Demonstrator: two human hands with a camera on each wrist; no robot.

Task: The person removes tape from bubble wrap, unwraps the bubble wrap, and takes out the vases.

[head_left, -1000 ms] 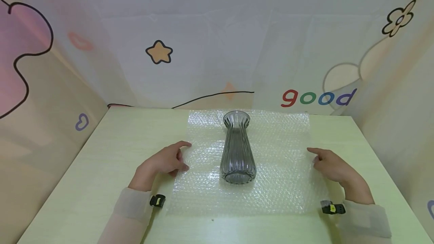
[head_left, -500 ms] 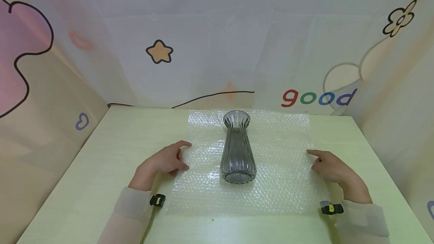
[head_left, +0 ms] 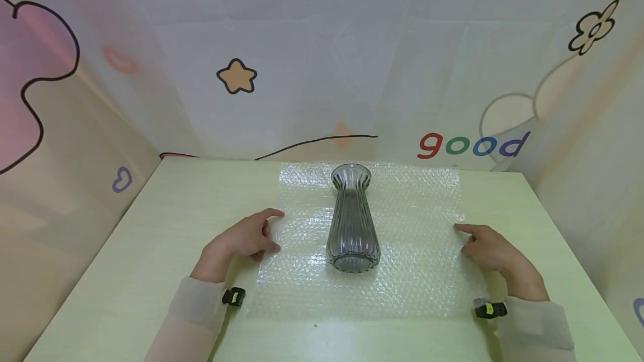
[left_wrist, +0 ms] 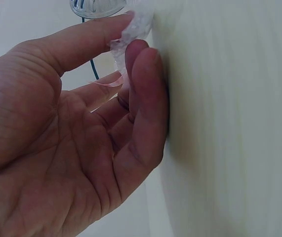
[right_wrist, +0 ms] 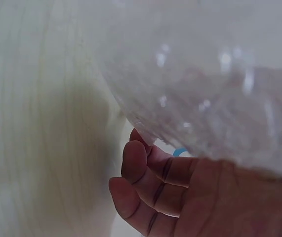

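A grey-tinted, ribbed glass vase lies on its side on a sheet of clear bubble wrap, its flared rim toward the back and its base toward the front. My left hand holds the sheet's left edge. In the left wrist view, the thumb is over the crumpled edge and the other fingers curl beneath it. My right hand is at the right edge, index finger straight along the sheet. In the right wrist view, bubble wrap covers the thumb side and curled fingers show below it.
The pale wooden table bears the sheet, which reaches close to the back wall. A printed cloth hangs behind and along both sides. Black wrist straps sit at the cuffs.
My right hand and forearm have shifted slightly left and toward the front along the sheet's edge. The left hand and the vase stay where they were.
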